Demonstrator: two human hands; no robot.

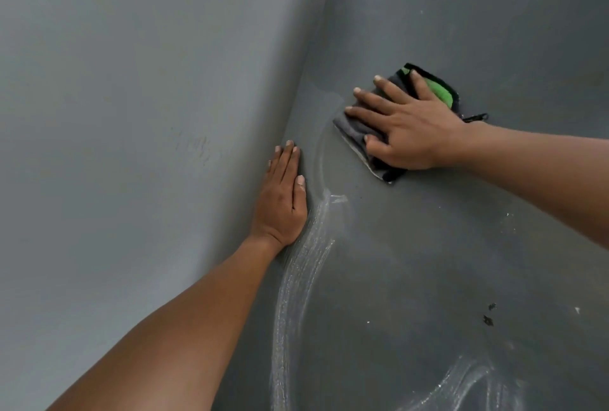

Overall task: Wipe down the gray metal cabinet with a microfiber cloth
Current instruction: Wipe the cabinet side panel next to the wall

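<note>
The gray metal cabinet (445, 262) fills the right and lower part of the view as a dark flat panel with wet, streaky wipe marks. A folded microfiber cloth (357, 133), gray with a green patch and black trim, lies flat against the panel. My right hand (405, 124) presses on the cloth with fingers spread and straight. My left hand (283, 199) rests flat, fingers straight and together, along the cabinet's left edge where it meets the wall.
A lighter gray wall (131, 114) takes up the left half of the view and meets the cabinet at a slanted edge. Small dark specks (488, 320) and pale spots mark the panel at lower right.
</note>
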